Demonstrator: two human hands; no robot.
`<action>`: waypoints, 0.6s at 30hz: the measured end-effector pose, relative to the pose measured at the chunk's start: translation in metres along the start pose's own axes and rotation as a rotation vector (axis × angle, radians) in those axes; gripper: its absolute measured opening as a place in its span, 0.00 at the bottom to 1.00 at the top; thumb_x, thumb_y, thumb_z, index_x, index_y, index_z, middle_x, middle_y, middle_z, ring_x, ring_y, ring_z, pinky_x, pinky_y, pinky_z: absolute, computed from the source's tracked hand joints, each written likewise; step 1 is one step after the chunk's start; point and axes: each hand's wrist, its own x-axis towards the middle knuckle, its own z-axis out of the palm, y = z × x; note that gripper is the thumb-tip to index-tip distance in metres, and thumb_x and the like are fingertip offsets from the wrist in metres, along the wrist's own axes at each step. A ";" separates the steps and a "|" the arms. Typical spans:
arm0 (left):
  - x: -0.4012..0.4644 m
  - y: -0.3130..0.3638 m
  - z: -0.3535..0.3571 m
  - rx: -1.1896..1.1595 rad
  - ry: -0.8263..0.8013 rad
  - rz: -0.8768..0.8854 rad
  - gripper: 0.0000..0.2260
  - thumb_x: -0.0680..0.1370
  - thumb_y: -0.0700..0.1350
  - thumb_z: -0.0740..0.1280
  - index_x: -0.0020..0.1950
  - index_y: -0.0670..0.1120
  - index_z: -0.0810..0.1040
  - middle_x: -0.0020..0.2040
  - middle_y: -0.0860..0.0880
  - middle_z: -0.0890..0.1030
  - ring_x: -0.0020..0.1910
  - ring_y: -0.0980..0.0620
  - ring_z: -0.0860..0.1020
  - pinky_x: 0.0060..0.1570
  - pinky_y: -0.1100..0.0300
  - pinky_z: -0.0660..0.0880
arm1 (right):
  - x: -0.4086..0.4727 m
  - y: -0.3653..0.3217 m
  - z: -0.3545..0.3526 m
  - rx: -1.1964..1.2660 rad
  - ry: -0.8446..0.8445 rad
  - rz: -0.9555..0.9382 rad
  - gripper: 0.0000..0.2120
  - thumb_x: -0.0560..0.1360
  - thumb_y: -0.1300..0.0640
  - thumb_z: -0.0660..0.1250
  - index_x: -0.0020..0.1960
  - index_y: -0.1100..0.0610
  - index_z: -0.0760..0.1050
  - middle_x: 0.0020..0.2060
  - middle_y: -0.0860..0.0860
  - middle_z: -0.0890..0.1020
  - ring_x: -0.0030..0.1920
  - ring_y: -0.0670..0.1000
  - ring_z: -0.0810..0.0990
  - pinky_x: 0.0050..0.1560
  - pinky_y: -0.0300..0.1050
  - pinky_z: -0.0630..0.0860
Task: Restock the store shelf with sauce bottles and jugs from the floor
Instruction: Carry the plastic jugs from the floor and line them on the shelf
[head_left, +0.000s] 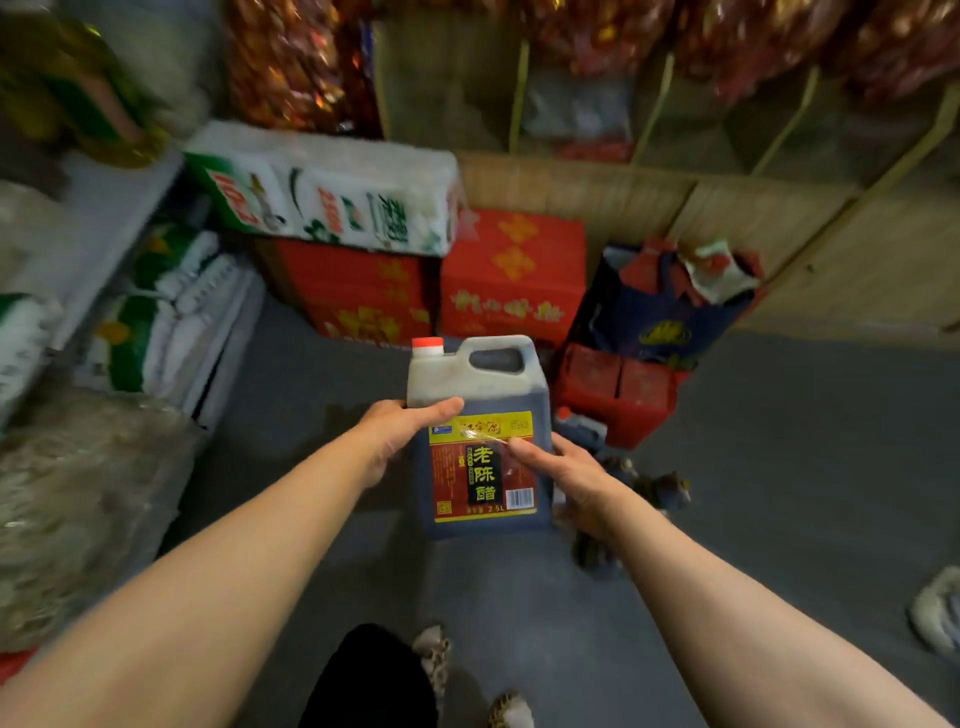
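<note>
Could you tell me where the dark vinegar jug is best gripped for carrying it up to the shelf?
Probably the moulded loop handle at the top of the vinegar jug, beside the red cap, taken from above. The jug is upright, and both hands, left hand and right hand, currently clasp its flat sides.

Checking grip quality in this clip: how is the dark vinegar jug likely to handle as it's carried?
Probably heavy for its size: the vinegar jug looks nearly full and takes both the left hand and right hand. The rigid, smooth plastic sides may slip, since its handle is unused. The liquid could slosh.
</note>
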 end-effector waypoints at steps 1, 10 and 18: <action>-0.010 0.018 -0.015 -0.017 0.028 0.026 0.41 0.55 0.63 0.79 0.61 0.43 0.78 0.53 0.47 0.85 0.54 0.48 0.81 0.60 0.50 0.75 | -0.002 -0.023 0.011 -0.019 -0.020 -0.031 0.21 0.75 0.49 0.74 0.66 0.52 0.77 0.52 0.52 0.87 0.47 0.52 0.88 0.36 0.46 0.83; -0.032 0.155 -0.206 -0.138 0.274 0.268 0.51 0.44 0.69 0.81 0.61 0.44 0.79 0.52 0.47 0.85 0.54 0.46 0.82 0.55 0.50 0.77 | 0.061 -0.219 0.158 -0.214 -0.311 -0.288 0.33 0.69 0.51 0.80 0.69 0.56 0.73 0.61 0.59 0.83 0.60 0.63 0.83 0.63 0.67 0.77; -0.043 0.255 -0.379 -0.224 0.466 0.390 0.27 0.65 0.54 0.80 0.55 0.40 0.79 0.43 0.47 0.84 0.42 0.51 0.81 0.36 0.59 0.73 | 0.133 -0.359 0.325 -0.255 -0.354 -0.416 0.22 0.71 0.59 0.79 0.62 0.59 0.78 0.50 0.55 0.87 0.48 0.54 0.88 0.44 0.48 0.84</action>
